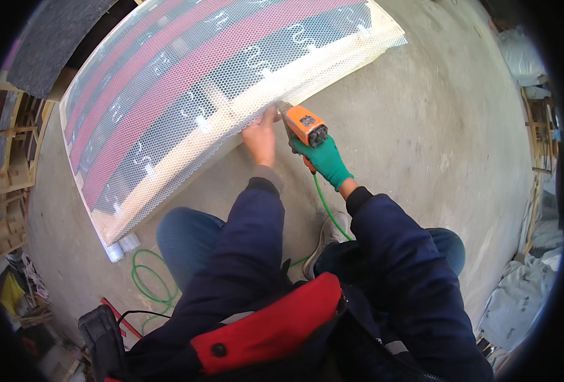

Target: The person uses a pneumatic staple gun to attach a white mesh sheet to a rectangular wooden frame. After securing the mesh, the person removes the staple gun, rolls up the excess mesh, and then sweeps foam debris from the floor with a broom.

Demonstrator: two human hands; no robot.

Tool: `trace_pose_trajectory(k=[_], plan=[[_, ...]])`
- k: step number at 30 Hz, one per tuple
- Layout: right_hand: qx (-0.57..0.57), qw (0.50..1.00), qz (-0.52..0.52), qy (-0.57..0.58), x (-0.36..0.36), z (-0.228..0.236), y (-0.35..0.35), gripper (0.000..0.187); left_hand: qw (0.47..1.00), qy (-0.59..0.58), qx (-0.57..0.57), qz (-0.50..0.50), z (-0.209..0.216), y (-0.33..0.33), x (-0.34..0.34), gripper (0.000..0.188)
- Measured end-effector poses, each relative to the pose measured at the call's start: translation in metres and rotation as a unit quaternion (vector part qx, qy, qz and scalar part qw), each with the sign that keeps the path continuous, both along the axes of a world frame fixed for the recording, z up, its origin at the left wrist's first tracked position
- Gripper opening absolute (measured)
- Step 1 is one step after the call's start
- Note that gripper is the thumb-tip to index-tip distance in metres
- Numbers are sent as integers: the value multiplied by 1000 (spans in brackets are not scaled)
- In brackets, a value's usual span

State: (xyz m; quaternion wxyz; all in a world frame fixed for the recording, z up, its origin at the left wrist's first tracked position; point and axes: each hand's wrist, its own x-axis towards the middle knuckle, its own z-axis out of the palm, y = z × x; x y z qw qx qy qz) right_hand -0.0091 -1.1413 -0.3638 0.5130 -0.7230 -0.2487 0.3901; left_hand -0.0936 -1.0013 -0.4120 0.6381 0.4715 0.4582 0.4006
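In front of me is a wooden frame (183,141) with dark red straps (186,63) and zigzag springs (254,60). White plastic mesh (161,83) covers its top and hangs over the near edge. My bare left hand (261,137) is at that edge, fingers closed on the mesh border; the fingertips are partly hidden. In a green glove, my right hand (323,160) grips an orange staple gun (306,124) by its handle. The gun's nose is against or very near the frame edge, just right of my left fingers; exact contact cannot be made out.
A green air hose (323,200) runs from the gun past my shoe (327,245) and coils on the concrete floor (434,140) at left. Wooden frames (11,146) are stacked far left, a dark panel (49,44) behind them. White sacks (517,299) lie along the right.
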Motion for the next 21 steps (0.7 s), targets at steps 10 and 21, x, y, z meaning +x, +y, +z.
trace_pose_trajectory(k=[10, 21], plan=[[4, 1000, 29, -7, 11, -25, 4, 35, 998, 25, 24, -49, -14, 11, -6, 39], [-259, 934, 237, -64, 193, 130, -68, 33, 951, -97, -201, -212, 43, -24, 89, 56]])
